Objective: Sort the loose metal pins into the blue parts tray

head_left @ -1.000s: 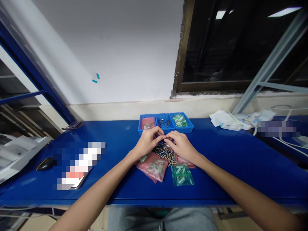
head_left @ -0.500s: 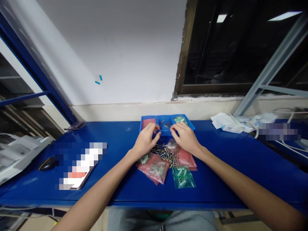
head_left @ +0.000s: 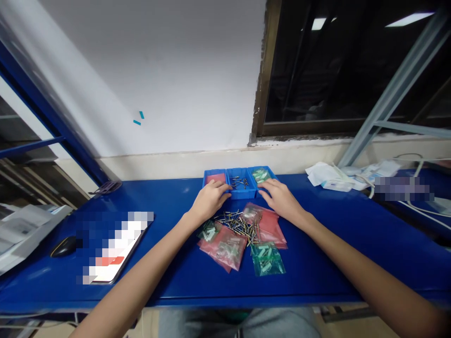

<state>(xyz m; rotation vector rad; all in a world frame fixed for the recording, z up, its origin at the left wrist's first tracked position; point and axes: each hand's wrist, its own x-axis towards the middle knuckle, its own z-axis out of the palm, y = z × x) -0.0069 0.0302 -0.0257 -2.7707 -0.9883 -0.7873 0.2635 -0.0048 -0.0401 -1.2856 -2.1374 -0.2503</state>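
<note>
Three blue bins stand side by side near the wall. Red bags lie in the left bin [head_left: 214,172], loose metal pins in the middle bin [head_left: 243,193], and green bags in the right bin [head_left: 251,171]. My left hand [head_left: 208,201] rests at the left bin's front, its fingers apart and near the middle bin. At the front of the right bin is my right hand [head_left: 281,199], fingers stretched and thumb apart. Both hands appear to touch the bins and hide parts of their fronts. Between my forearms lies a pile of metal pins [head_left: 243,225].
Around the pile are red bags with small parts [head_left: 230,249], a plain red bag [head_left: 271,227] and a green bag [head_left: 268,259]. Leftward lie a phone-like slab [head_left: 121,251], partly blurred, and a black mouse [head_left: 64,246]. White packets [head_left: 329,177] and cables sit at the right back.
My hands have moved apart, from pinched fingers over the middle bin to the fronts of the outer bins. The middle bin's front now shows. The view has shifted slightly.
</note>
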